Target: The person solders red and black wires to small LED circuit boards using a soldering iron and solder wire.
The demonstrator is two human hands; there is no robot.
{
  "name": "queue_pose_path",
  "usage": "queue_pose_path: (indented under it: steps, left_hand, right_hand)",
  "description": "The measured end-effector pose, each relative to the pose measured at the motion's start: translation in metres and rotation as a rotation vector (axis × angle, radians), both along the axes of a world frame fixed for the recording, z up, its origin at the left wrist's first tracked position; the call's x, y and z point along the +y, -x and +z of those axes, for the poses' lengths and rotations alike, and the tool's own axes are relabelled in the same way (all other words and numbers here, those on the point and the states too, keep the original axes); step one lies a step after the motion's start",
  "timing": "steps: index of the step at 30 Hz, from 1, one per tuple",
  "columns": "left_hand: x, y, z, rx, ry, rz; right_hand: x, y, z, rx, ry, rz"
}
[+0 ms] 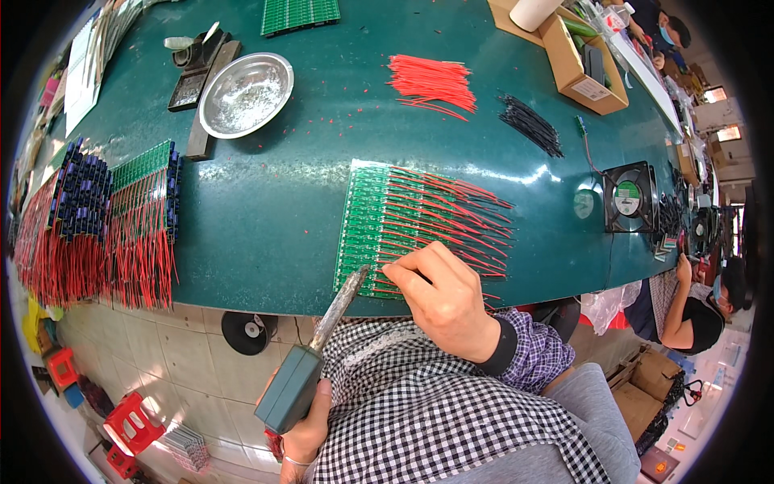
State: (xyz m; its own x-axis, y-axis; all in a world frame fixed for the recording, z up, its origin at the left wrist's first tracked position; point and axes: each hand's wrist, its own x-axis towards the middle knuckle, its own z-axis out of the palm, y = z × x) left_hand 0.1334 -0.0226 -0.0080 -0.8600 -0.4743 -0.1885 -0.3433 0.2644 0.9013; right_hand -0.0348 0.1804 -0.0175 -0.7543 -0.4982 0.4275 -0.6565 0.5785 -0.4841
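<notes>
A green circuit board panel (360, 211) lies near the table's front edge. Rows of red wires (472, 211) are attached to it and trail off to the right. My left hand (313, 423) is closed around the dark green body of a soldering gun (292, 389). Its long, worn metal barrel points up and right, and the tip meets the panel's lower part. Just right of that tip, my right hand (449, 302) pinches a thin red wire against the board. Most of this wire is hidden by the fingers; a bit of red shows beyond the hand.
Loose red wires (431, 83) and black wires (530, 125) lie farther back. A metal bowl (278, 97) stands beside a dark stand (193, 93). Stacked wired boards (141, 202) are at left, a fan (629, 198) and cardboard box (584, 77) at right. Another person (685, 310) sits far right.
</notes>
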Motion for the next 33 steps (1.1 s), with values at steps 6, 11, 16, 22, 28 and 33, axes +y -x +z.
queue_pose_path:
  steps: [6, 11, 16, 22, 28, 33]
  left_hand:
    - [0.002, 0.001, 0.001, 0.032, 0.012, 0.003]
    - [0.000, -0.004, 0.002, -0.001, -0.025, -0.013]
    - [-0.001, -0.005, -0.004, 0.057, 0.059, -0.003]
    - [0.000, -0.003, -0.001, 0.014, 0.033, 0.003]
    - [-0.002, -0.009, -0.008, 0.043, 0.016, -0.002]
    - [-0.002, -0.007, -0.002, -0.025, 0.045, -0.026]
  right_hand:
    - [-0.003, 0.001, 0.000, 0.000, 0.035, -0.018]
    - [-0.004, -0.002, 0.003, -0.017, 0.100, -0.025]
    - [-0.005, -0.003, -0.002, -0.031, 0.124, -0.004]
    - [-0.006, -0.004, -0.002, -0.025, 0.075, -0.007]
    - [-0.007, -0.005, 0.000, -0.023, 0.059, -0.015]
    - [-0.007, -0.006, 0.000, -0.020, 0.022, -0.021]
